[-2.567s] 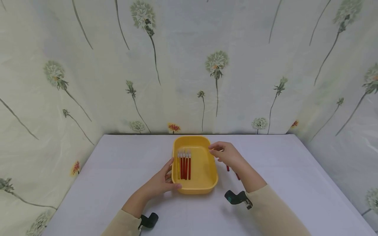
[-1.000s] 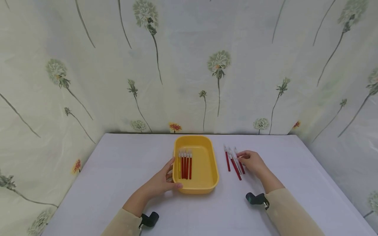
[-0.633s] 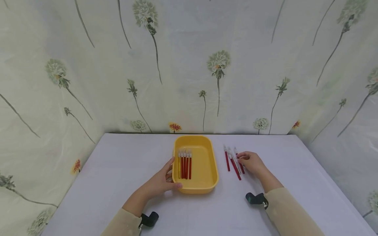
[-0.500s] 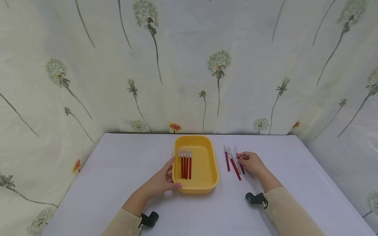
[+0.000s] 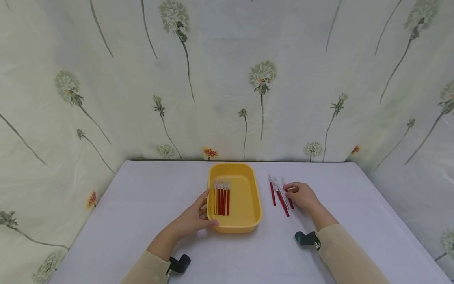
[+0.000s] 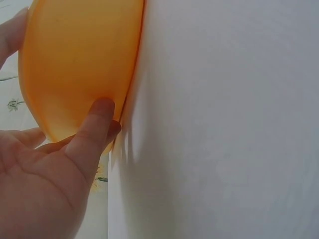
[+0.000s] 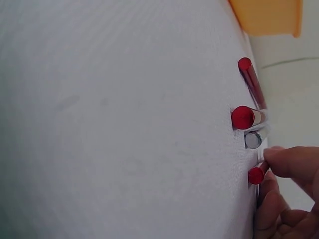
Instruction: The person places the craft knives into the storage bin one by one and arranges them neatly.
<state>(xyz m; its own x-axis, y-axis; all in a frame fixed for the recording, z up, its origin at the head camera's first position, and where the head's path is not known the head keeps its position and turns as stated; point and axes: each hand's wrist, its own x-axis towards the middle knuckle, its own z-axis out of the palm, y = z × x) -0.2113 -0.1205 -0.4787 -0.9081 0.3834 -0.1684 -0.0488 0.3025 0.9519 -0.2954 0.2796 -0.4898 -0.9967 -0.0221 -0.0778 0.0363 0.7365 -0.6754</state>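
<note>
A yellow plastic tray (image 5: 244, 201) stands in the middle of the table. My left hand (image 5: 193, 216) grips its left side, the thumb at the front corner and the fingers along the wall. Inside lie several slim pen-shaped sticks (image 5: 224, 201) with clear caps, one yellow and the others red, side by side. Right of the tray are more: a red stick (image 5: 272, 193), a second red stick (image 5: 282, 203) with a silver stick (image 7: 252, 140) beside it, and the rightmost red stick (image 7: 256, 175). My right hand (image 5: 301, 195) pinches that last one between thumb and fingers.
The table (image 5: 149, 197) has a white cover, and its far edge meets a dandelion-print cloth backdrop (image 5: 220, 79). A black wrist camera mount (image 5: 307, 239) sticks out from the right sleeve, and another mount (image 5: 179, 264) from the left.
My right hand has moved from the tray's right rim to the loose sticks, then stayed nearly still at the rightmost red one. The left hand keeps its hold on the tray.
</note>
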